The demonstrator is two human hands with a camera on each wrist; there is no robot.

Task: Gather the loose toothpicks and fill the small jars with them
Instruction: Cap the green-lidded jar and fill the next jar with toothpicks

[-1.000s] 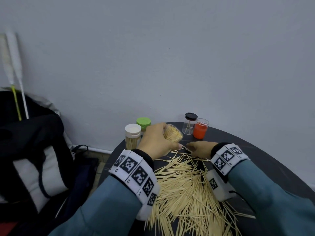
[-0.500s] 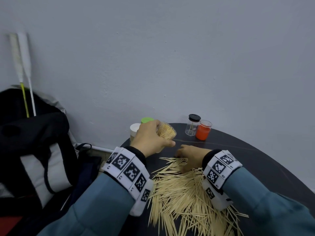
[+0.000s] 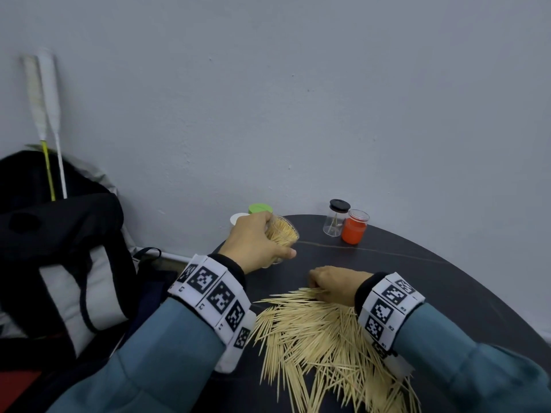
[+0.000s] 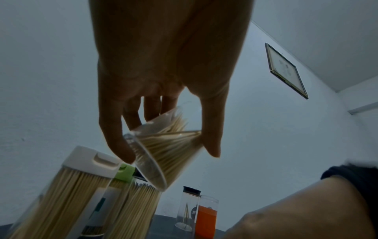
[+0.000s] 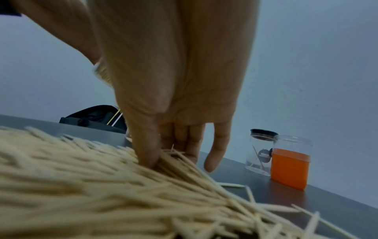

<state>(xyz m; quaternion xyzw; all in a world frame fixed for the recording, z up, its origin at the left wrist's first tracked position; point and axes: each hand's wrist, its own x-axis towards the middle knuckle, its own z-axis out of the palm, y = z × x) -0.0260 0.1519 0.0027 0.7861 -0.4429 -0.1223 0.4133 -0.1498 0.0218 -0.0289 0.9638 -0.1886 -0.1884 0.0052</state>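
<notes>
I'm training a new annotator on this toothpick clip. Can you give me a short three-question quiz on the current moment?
1. True or false: the left hand holds the open clear plastic jar of toothpicks tilted.
2. What is the right hand doing? A) pinching toothpicks from the loose pile of wooden toothpicks; B) gripping the orange-filled clear jar; C) resting idle.
3. Fill in: the nearly empty clear jar beside the orange one has a ____ lid.

Key: 1 true; 2 A; 3 black.
</notes>
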